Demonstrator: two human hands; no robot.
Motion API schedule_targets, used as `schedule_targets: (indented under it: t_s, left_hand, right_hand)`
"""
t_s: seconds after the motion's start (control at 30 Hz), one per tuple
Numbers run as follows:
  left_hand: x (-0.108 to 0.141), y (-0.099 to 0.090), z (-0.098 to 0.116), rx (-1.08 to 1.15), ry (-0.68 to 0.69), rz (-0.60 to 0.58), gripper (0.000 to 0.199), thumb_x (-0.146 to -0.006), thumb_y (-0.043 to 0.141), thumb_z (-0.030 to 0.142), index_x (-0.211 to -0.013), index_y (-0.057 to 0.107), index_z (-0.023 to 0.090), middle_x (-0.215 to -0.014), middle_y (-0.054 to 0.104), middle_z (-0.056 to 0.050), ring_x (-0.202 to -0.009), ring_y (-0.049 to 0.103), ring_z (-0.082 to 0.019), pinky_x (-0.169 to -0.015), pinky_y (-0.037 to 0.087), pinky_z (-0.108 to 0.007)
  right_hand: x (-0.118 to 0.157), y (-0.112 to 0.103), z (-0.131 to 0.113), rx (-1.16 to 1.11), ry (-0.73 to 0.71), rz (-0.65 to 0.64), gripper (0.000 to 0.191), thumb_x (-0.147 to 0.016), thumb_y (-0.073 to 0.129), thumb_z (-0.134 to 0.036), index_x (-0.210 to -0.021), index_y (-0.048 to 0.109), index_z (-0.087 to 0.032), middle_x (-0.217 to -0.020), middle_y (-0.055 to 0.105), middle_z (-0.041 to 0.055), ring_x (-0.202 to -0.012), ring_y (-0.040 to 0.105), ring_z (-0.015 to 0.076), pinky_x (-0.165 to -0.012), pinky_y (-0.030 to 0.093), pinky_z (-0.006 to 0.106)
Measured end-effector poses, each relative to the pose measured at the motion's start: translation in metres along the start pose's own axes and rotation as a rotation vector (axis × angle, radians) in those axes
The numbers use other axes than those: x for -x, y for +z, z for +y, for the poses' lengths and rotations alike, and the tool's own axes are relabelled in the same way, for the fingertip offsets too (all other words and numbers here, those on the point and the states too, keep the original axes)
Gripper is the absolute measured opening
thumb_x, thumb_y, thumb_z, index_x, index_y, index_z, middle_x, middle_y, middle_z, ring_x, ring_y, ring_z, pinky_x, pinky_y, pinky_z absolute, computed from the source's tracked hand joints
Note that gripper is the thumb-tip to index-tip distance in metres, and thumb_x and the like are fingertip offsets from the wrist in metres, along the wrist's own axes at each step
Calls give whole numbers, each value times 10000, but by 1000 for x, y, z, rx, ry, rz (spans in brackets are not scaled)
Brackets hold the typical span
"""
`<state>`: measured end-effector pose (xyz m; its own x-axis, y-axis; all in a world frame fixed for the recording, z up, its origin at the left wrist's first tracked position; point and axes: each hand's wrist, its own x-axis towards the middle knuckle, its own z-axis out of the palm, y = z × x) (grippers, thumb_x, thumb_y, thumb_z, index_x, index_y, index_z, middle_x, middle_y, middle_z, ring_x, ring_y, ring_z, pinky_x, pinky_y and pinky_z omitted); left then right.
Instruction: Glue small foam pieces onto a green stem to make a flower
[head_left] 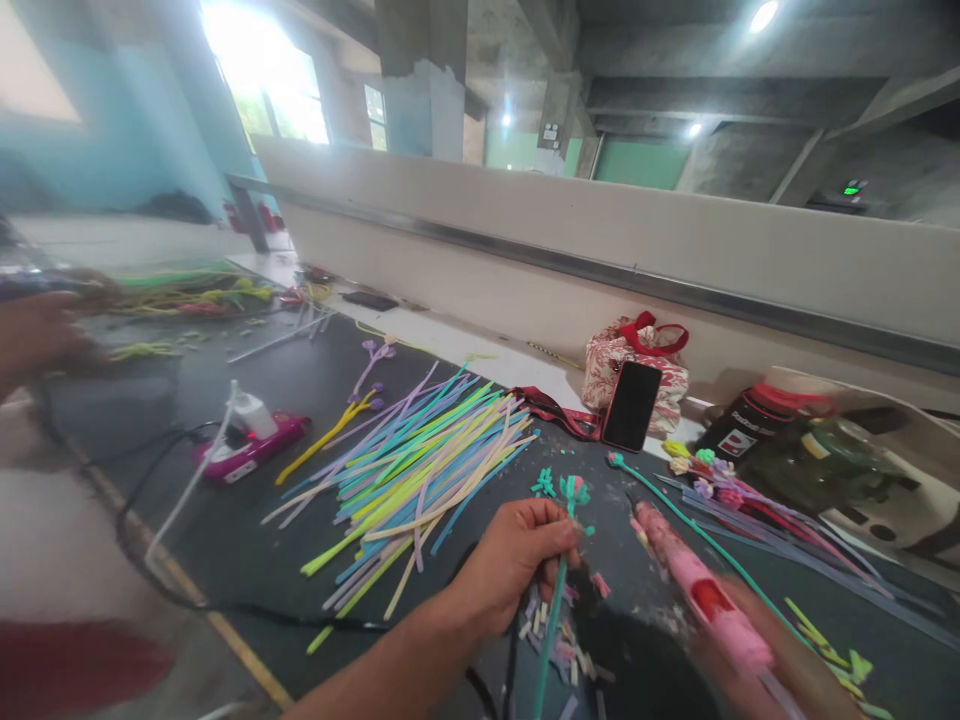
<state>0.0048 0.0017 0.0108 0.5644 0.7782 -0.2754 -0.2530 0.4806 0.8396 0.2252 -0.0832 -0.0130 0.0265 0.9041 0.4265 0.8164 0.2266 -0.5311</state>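
My left hand [521,560] pinches a green pipe-cleaner stem [553,625] topped by a small green and pink flower [574,492]. To its right, my right hand [791,640], blurred, is wrapped round a pink glue gun [694,580] whose nozzle points up and left, apart from the flower. Short green pieces [544,483] lie just behind the flower. Beneath my left hand are scattered pastel clippings [562,645]. Many long coloured pipe cleaners [427,470] are spread over the dark table to the left.
A phone [631,407] leans against a patterned bag [600,360]. Finished flowers [709,470] and a dark jar [750,420] stand or lie at right. A magenta power strip [255,450] with cables sits left. Another person's hand [37,335] is at far left.
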Motion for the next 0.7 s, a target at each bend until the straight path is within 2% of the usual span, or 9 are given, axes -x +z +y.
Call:
schedule_targets:
  t_s: [0.1, 0.23, 0.37, 0.47, 0.53, 0.57, 0.63, 0.7]
  left_hand:
    - [0, -2, 3, 47, -11, -15, 255, -639, 660, 343, -606, 505, 143, -523, 543, 45, -340, 334, -11, -339, 268, -147]
    - [-1, -4, 6, 86, -40, -18, 271, -618, 676, 348, -597, 496, 146, -506, 536, 49, -333, 320, -8, -337, 230, -152]
    - [-1, -4, 6, 108, -64, -32, 284, -611, 679, 357, -585, 493, 144, -501, 531, 48, -333, 314, -4, -337, 203, -155]
    - [0, -3, 5, 136, -99, -65, 263, -612, 680, 322, -579, 490, 144, -501, 534, 44, -328, 309, -2, -329, 186, -154]
    - [1, -2, 3, 145, -120, -106, 251, -629, 671, 310, -575, 492, 142, -489, 520, 47, -325, 304, -2, -324, 180, -154]
    - [1, -1, 1, 142, -129, -125, 250, -639, 666, 312, -574, 495, 141, -481, 510, 49, -324, 303, -2, -322, 179, -154]
    - [2, 1, -1, 132, -142, -145, 252, -646, 664, 319, -576, 503, 139, -477, 505, 51, -322, 303, -2, -320, 182, -151]
    - [3, 2, -3, 119, -150, -157, 257, -645, 669, 329, -580, 511, 137, -461, 497, 53, -315, 300, -2, -316, 189, -149]
  right_hand:
    - [13, -11, 19, 132, -65, -87, 371, -760, 534, -334, -1124, 538, -261, -1054, 647, 75, -928, 620, 265, -734, 523, 339]
    - [9, 1, 40, 409, -200, -208, 321, -747, 542, -264, -1062, 584, -216, -996, 671, 78, -878, 632, 239, -752, 514, 341]
    - [5, 2, 43, 454, -228, -310, 361, -754, 551, -295, -1105, 577, -215, -1031, 658, 83, -899, 618, 235, -772, 504, 354]
    - [0, -11, 24, 402, -199, -342, 382, -764, 558, -322, -1137, 563, -243, -1107, 615, 87, -995, 572, 253, -842, 462, 401]
    - [-6, -20, 2, 296, -146, -286, 306, -798, 527, -321, -1089, 588, -251, -1093, 610, 78, -1003, 562, 240, -837, 464, 375]
    - [-10, -22, -12, 216, -83, -235, 266, -823, 496, -313, -1059, 597, -243, -1056, 618, 74, -965, 579, 222, -794, 483, 333]
    - [-18, -22, -38, 32, 40, -270, 179, -826, 501, -324, -911, 634, -239, -899, 649, 43, -807, 621, 183, -657, 510, 251]
    - [-26, -16, -60, -141, 124, -253, 160, -820, 510, -318, -844, 637, -223, -814, 646, 27, -735, 621, 167, -636, 510, 238]
